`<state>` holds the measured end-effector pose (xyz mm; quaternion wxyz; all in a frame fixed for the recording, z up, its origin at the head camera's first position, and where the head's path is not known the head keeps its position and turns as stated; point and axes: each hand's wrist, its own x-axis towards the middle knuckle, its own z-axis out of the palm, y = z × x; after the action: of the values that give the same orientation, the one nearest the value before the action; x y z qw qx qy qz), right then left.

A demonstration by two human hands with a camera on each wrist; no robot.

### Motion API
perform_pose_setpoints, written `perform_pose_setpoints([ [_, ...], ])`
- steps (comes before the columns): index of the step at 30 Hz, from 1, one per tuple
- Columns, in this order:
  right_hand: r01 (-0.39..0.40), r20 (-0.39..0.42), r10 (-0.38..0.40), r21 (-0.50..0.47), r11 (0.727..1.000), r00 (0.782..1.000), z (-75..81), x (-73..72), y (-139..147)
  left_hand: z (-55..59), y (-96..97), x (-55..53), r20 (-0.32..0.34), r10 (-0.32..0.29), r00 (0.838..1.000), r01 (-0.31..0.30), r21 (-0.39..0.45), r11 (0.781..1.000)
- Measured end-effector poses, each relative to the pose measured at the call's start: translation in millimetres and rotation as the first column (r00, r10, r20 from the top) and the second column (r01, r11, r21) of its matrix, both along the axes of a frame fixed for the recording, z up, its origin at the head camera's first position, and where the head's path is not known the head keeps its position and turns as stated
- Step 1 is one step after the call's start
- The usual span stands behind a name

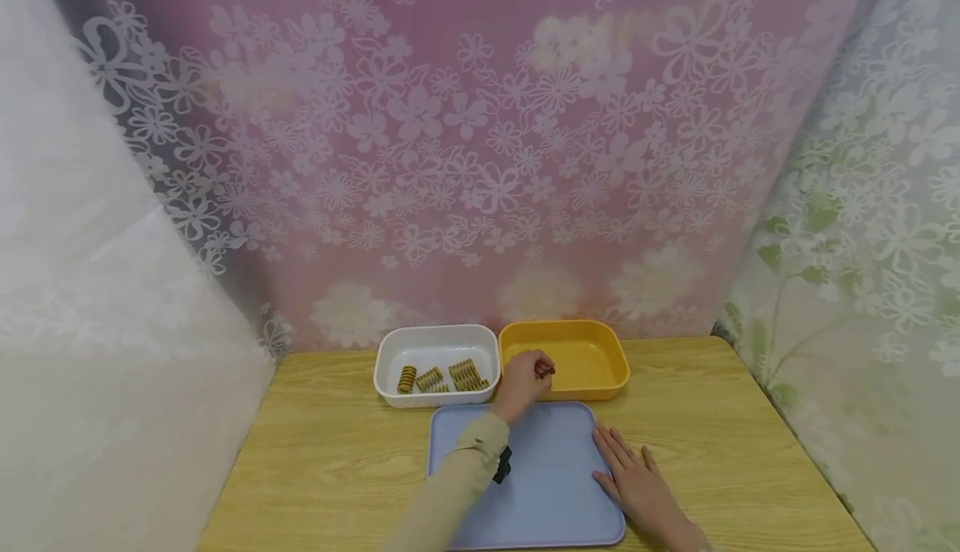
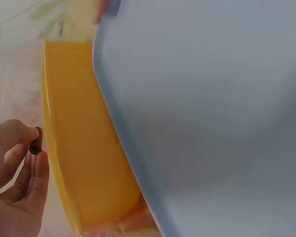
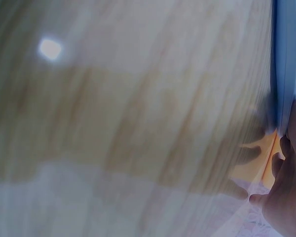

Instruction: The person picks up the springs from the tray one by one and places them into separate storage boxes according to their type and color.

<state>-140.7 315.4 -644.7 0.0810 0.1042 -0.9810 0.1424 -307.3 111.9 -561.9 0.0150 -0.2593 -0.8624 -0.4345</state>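
My left hand (image 1: 522, 383) pinches a small dark ribbed spring (image 2: 35, 142) between thumb and fingertips, its hollow end showing in the left wrist view. That hand is at the near left part of the yellow box (image 1: 588, 356), over its rim. To the left stands a white box (image 1: 438, 338) with several yellow-and-dark springs (image 1: 430, 379) lying in it, some side by side. With fingers extended, my right hand (image 1: 637, 485) rests at the right edge of the blue tray (image 1: 555, 477). In the right wrist view only part of this hand appears, beside the tray's rim.
The tray lies on a wood-grain table (image 1: 322, 452), in front of both boxes. A floral curtain (image 1: 480, 160) hangs directly behind the boxes, and pale sheets enclose both sides. A black device (image 1: 502, 464) sits at my left wrist, above the tray.
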Motion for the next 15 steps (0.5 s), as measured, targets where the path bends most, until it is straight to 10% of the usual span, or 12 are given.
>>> perform_pose_setpoints([
  [15,0.013,0.012,-0.013,-0.014,1.0,1.0,2.5,5.6,-2,-15.6,12.8,-21.6,-0.003,0.04,0.999,-0.04,-0.22,0.975],
])
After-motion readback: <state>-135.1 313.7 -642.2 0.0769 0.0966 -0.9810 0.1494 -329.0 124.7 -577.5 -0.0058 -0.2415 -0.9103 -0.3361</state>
